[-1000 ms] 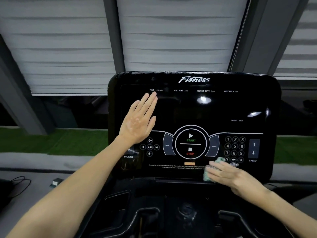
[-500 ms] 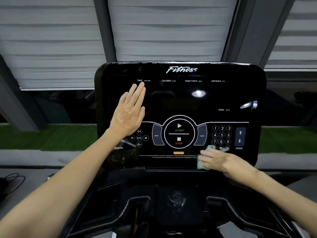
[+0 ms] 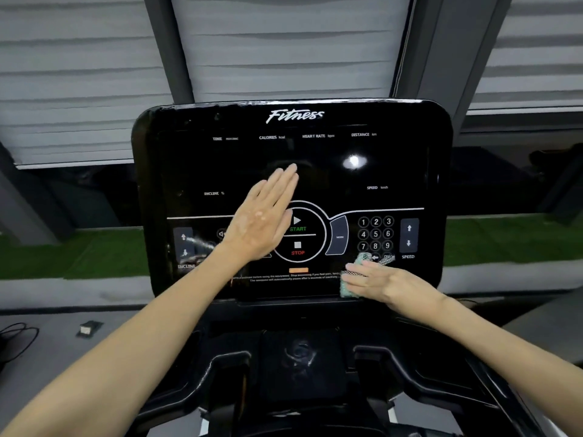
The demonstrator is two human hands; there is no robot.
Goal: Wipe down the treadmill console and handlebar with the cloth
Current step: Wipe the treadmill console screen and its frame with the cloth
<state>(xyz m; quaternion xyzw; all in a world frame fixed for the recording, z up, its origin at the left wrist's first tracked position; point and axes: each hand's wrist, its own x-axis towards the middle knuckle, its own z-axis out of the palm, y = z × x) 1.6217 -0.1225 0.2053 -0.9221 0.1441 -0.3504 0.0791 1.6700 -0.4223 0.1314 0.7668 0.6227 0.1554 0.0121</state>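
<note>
Teal cloth [image 3: 349, 291] pinned low right on the console [image 3: 315, 171].
Right hand [image 3: 378, 283], fingers straight and pointing left, presses it; it shows from bottom edge up to keypad [image 3: 375, 233]. Left hand [image 3: 262, 225] lies flat, empty, fingers pointing up-right.

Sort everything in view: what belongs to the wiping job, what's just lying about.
Job: console; cloth pressed to it under the right hand; left hand flat over the console; handlebar below.
Lying about: small dark box and black cable on the floor, left.
</note>
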